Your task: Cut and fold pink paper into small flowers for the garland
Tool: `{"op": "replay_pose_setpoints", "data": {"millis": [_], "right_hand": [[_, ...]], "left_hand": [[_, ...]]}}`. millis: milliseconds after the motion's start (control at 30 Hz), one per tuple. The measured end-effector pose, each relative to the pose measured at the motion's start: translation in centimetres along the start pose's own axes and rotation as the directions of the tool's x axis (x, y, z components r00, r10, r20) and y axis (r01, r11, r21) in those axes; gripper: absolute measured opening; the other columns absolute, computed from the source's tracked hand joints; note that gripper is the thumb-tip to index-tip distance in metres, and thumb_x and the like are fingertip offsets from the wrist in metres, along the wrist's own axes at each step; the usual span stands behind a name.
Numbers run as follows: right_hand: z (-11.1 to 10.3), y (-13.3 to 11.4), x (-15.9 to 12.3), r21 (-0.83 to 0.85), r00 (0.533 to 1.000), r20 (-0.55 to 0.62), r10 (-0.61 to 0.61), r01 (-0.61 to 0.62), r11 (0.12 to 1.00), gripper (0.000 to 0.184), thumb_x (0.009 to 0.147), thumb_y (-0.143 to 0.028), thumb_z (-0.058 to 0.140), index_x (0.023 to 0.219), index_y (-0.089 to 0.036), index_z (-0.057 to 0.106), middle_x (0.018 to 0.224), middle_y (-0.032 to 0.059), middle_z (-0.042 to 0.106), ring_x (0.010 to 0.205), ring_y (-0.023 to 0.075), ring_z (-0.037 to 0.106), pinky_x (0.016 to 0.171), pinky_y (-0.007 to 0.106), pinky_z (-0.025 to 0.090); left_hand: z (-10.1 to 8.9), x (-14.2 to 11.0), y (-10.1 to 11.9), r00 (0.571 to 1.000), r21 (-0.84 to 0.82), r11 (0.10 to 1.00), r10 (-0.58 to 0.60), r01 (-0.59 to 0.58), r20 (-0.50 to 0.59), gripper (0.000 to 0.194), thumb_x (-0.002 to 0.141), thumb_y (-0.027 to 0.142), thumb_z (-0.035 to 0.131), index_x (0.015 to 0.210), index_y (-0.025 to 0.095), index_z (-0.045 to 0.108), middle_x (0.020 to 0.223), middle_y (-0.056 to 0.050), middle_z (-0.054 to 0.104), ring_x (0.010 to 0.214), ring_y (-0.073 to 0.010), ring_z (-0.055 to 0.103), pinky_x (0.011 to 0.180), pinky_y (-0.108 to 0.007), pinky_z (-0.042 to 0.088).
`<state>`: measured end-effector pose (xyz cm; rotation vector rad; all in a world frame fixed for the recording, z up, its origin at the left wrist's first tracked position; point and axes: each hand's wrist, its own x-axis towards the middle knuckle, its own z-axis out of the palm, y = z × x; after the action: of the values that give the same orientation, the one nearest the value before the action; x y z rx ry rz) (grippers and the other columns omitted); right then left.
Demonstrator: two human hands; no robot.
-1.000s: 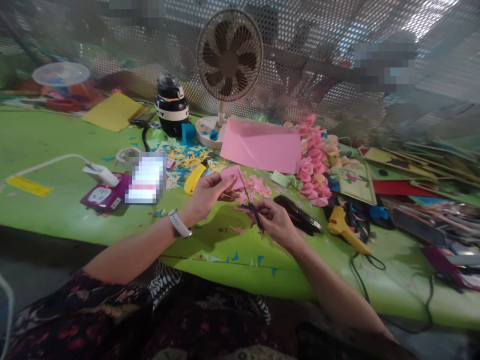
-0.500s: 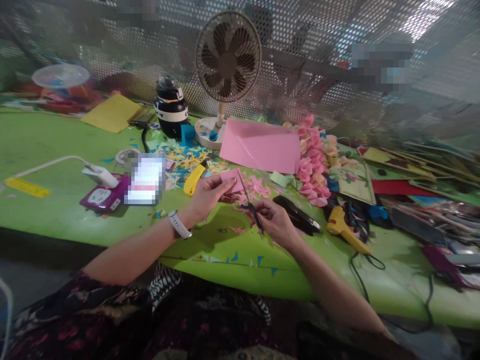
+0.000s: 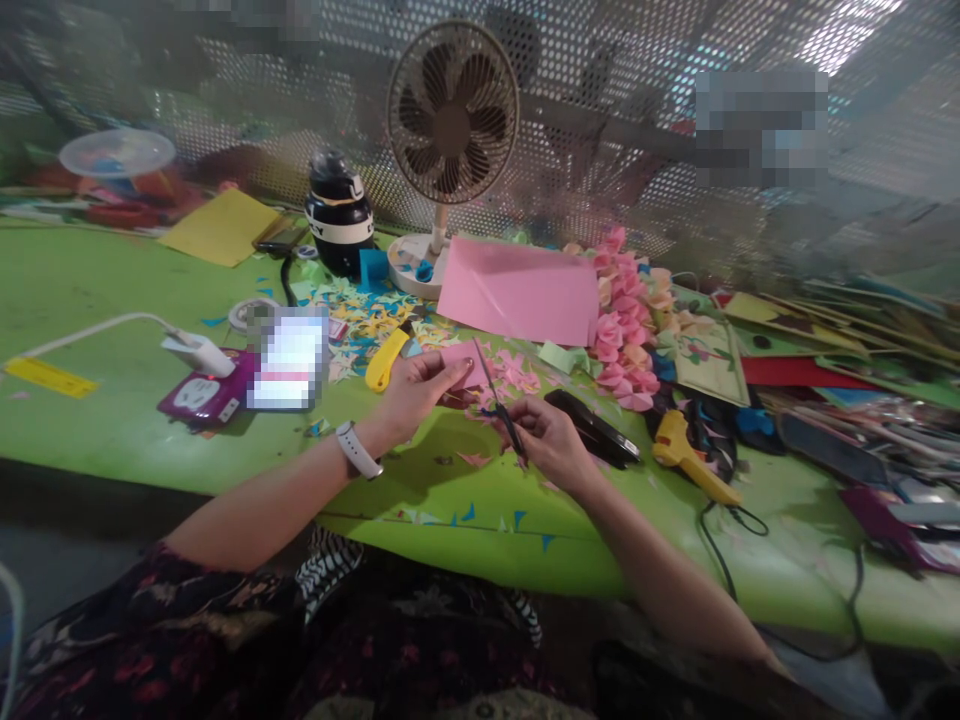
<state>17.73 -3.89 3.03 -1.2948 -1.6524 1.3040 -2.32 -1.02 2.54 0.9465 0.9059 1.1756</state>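
Between the thumb and fingers of my left hand (image 3: 420, 388) is a small piece of pink paper (image 3: 472, 364). My right hand (image 3: 553, 440) is closed around the dark handles of a pair of scissors (image 3: 511, 428), whose blades point up beside the right edge of the paper. Pink paper scraps (image 3: 517, 372) lie on the green table just behind the scissors. A yellow cutter (image 3: 388, 360) lies to the left of my left hand, and a black stapler (image 3: 596, 430) is just right of my right hand.
A pink sheet (image 3: 517, 290) lies beyond my hands, with pink paper flowers (image 3: 622, 320) on its right. Behind stand a fan (image 3: 452, 125) and a black bottle (image 3: 339, 225). A phone (image 3: 289, 358) rests at left by a purple power socket (image 3: 206, 395). A yellow glue gun (image 3: 694, 460) with a cord is at right.
The view has shifted very slightly. Both hands keep their hold on the paper and the scissors, in almost the same place.
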Motion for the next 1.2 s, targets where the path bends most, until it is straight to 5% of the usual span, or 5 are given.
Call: {"op": "replay_pose_setpoints", "data": {"millis": [333, 500, 767, 933, 1200], "right_hand": [[0.2, 0.5, 0.1, 0.118, 0.986, 0.112, 0.126, -0.139, 0.983, 0.055, 0.070, -0.069, 0.077, 0.078, -0.019, 0.054, 0.059, -0.0022, 0.065, 0.039, 0.0051, 0.047, 0.035, 0.019, 0.039], [0.6, 1.0, 0.3, 0.129, 0.975, 0.131, 0.179, -0.196, 0.972, 0.054, 0.067, -0.065, 0.081, 0.077, -0.019, 0.054, 0.057, -0.0032, 0.065, 0.036, 0.0042, 0.046, 0.034, 0.018, 0.036], [0.7, 0.6, 0.3, 0.095, 0.970, 0.115, 0.212, -0.223, 0.970, 0.054, 0.066, -0.065, 0.081, 0.077, -0.019, 0.054, 0.056, -0.0030, 0.064, 0.036, 0.0052, 0.046, 0.034, 0.019, 0.038], [0.3, 0.8, 0.3, 0.027, 0.994, 0.028, 0.106, -0.107, 0.994, 0.051, 0.066, -0.063, 0.082, 0.076, -0.019, 0.059, 0.061, -0.0012, 0.064, 0.044, 0.0075, 0.050, 0.038, 0.021, 0.042], [-3.7, -0.8, 0.0, -0.192, 0.999, -0.044, -0.027, 0.018, 0.981, 0.040, 0.078, -0.057, 0.074, 0.083, -0.018, 0.067, 0.073, 0.0044, 0.070, 0.057, 0.0125, 0.060, 0.047, 0.025, 0.048]], "left_hand": [[1.0, -0.1, 0.7, 0.974, -0.476, 0.856, -0.225, 0.200, 0.003, 0.022, 0.091, 0.024, 0.056, 0.104, 0.012, 0.070, 0.093, -0.007, 0.077, 0.082, -0.0154, 0.073, 0.075, -0.027, 0.061], [1.1, 0.0, 1.0, 0.954, -0.542, 0.793, -0.290, 0.280, 0.069, 0.025, 0.094, 0.021, 0.049, 0.101, 0.010, 0.070, 0.096, -0.011, 0.078, 0.087, -0.0197, 0.074, 0.076, -0.031, 0.061], [0.7, 0.3, 0.1, 0.947, -0.512, 0.806, -0.318, 0.298, 0.051, 0.028, 0.093, 0.023, 0.049, 0.107, 0.009, 0.068, 0.097, -0.014, 0.078, 0.087, -0.0209, 0.075, 0.073, -0.030, 0.061], [0.3, 0.8, 0.3, 0.952, -0.456, 0.863, -0.292, 0.218, -0.096, 0.016, 0.091, 0.025, 0.058, 0.096, 0.012, 0.066, 0.088, -0.009, 0.077, 0.077, -0.0175, 0.074, 0.067, -0.027, 0.061], [-1.3, 1.8, 0.3, 0.969, 0.002, 0.996, -0.091, 0.094, -0.229, 0.034, 0.082, 0.008, 0.063, 0.114, 0.016, 0.057, 0.109, -0.009, 0.073, 0.078, -0.0148, 0.073, 0.066, -0.026, 0.059]]}}
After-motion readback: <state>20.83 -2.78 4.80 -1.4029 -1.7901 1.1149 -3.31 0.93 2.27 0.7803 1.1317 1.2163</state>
